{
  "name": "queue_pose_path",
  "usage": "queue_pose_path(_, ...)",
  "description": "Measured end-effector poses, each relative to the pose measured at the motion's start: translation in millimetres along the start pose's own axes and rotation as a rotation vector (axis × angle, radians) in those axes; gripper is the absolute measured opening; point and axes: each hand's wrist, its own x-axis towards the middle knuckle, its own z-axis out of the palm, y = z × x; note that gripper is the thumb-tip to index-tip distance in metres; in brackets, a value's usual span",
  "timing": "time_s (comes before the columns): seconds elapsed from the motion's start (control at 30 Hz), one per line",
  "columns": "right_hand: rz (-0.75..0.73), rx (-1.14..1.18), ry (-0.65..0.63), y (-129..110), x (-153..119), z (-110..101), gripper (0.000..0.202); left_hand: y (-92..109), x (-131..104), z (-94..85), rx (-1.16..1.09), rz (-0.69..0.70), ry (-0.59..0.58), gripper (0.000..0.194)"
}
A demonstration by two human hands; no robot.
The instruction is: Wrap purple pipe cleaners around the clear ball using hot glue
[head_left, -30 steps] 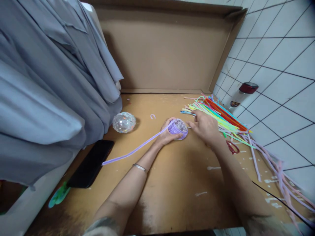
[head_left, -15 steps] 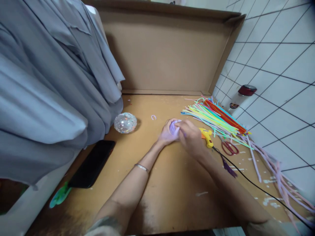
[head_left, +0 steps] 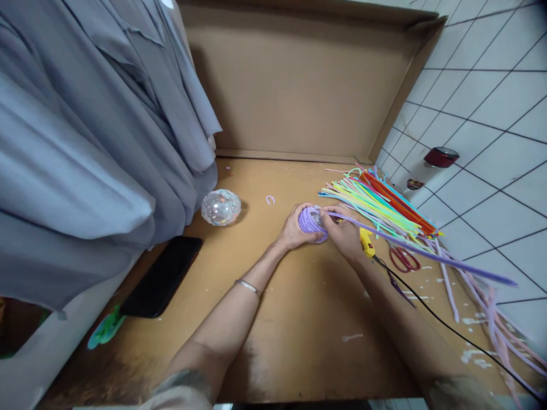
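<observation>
My left hand (head_left: 292,230) is wrapped round a ball (head_left: 307,223) wound with rows of purple pipe cleaner; a greyish patch shows near its upper right side. At that side, my right hand (head_left: 347,238) pinches a purple pipe cleaner (head_left: 431,252) against the ball. The strand's free length stretches far to the right, above the scissors. Just beyond my right hand lies a yellow glue gun (head_left: 366,242), partly covered by it. A small pale pink curl of pipe cleaner (head_left: 270,200) rests on the table left of the hands.
A clear speckled ball (head_left: 221,207) sits at left, above a black phone (head_left: 162,277). Colourful pipe cleaners (head_left: 378,208) lie at right with red-handled scissors (head_left: 404,259) and a black cord (head_left: 444,328). A red-lidded jar (head_left: 440,158) stands by the tiled wall; cardboard (head_left: 299,85) stands behind.
The purple strand now extends straight out to the right, where it was not visible before. My right hand has shifted off the ball's front, showing more of the winding. The view has shifted slightly.
</observation>
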Motion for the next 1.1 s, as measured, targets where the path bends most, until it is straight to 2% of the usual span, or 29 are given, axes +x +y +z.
queue_pose_path(0.17, 0.061, 0.047, -0.047, 5, 1, 1, 0.023, 0, 0, -0.4, -0.007, -0.008, -0.009, 0.073)
queue_pose_path(0.3, 0.014, 0.085, -0.067, 4, 1, 2, 0.020, 1, 0, 0.3, -0.001, 0.000, -0.013, 0.073)
queue_pose_path(0.73, -0.068, -0.008, -0.159, -8, 1, -6, 0.015, 3, 0, -1.9, 0.000, 0.009, -0.033, 0.074)
queue_pose_path(1.1, -0.172, -0.016, -0.175, 3, 1, -6, 0.012, 1, 0, -2.4, 0.005, 0.017, -0.048, 0.077)
